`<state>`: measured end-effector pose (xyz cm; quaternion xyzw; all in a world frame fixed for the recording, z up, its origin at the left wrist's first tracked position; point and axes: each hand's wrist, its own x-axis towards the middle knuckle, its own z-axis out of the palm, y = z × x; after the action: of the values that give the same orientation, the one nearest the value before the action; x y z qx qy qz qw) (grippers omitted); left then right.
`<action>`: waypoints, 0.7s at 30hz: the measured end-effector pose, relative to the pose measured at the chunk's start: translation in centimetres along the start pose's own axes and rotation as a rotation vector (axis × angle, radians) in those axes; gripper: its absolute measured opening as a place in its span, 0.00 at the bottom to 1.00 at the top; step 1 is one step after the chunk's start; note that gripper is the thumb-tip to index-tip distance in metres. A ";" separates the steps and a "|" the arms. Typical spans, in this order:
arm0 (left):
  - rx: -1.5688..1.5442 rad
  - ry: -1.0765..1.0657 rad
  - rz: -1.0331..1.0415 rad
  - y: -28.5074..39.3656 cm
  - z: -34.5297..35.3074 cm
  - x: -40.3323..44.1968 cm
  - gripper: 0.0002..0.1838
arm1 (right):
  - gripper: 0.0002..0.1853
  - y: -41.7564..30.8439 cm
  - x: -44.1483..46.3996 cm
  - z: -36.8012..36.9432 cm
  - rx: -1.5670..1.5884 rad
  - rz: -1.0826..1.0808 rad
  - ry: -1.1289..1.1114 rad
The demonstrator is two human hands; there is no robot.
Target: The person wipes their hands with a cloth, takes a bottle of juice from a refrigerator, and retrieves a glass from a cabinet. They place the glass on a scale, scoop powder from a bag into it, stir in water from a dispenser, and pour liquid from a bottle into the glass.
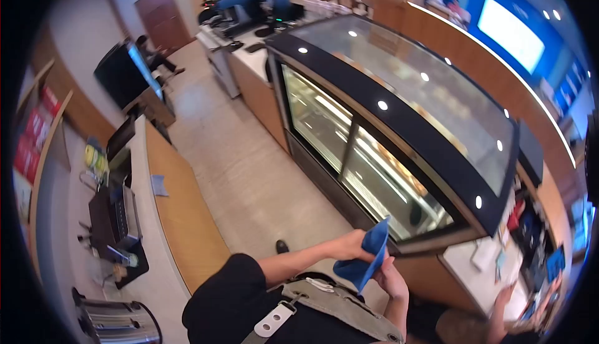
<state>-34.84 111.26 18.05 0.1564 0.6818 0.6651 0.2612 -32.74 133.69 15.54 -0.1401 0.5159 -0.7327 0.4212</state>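
Both of my hands are in front of my apron point(337, 303), beside the lower corner of the glass display case point(399, 119). A blue cloth point(364, 266) hangs between them, folded and creased. My left hand point(357, 247) grips its upper part, with the fingers partly hidden behind the cloth. On the other side my right hand point(391, 277) holds the cloth's edge with bent fingers. The display case has two sliding glass doors, both closed, with lit shelves behind them.
A co-worker's hands point(505, 303) are at the cluttered white counter point(458, 269) on the right. A wood-fronted counter point(187, 219) with a coffee machine point(118, 219) and another blue cloth point(160, 185) lies left. A person point(153, 54) sits far back.
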 end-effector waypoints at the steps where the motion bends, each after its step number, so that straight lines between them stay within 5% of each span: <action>1: 0.089 0.071 -0.045 0.1 -2.2 -2.6 0.15 | 0.53 0.2 2.3 0.6 -0.091 0.011 -0.023; 3: 0.166 0.232 0.050 -2.4 -6.8 -7.4 0.18 | 0.51 -1.3 8.0 1.5 -0.303 0.095 -0.228; 5: 0.102 0.370 0.096 -3.6 -13.3 -12.6 0.22 | 0.25 -5.0 12.8 4.9 -0.416 0.088 -0.126; 7: -0.125 0.465 0.076 -4.5 -19.5 -19.3 0.28 | 0.19 -9.5 18.5 10.0 -0.799 -0.169 -0.048; 10: -0.562 0.287 0.395 -8.0 -27.1 -26.5 0.41 | 0.18 -8.6 29.9 17.2 -0.611 -0.483 0.173; 13: -0.795 0.415 0.400 -9.5 -30.7 -26.6 0.49 | 0.19 -5.1 42.3 26.7 -0.855 -0.748 0.194; 15: -0.783 0.657 0.449 -10.0 -32.2 -24.0 0.48 | 0.25 1.5 51.7 29.3 -0.819 -0.685 0.026; 17: -0.351 1.330 0.359 -9.9 -36.5 -23.5 0.45 | 0.27 8.6 60.1 30.4 -0.740 -0.683 -0.042; 21: -0.380 1.610 0.369 -10.4 -47.5 -27.1 0.37 | 0.27 10.8 65.7 36.0 -0.635 -0.573 -0.245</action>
<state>-38.19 56.22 10.73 -0.3028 0.5000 0.7089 -0.3947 -44.44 59.50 6.46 -0.4856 0.6018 -0.6032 0.1953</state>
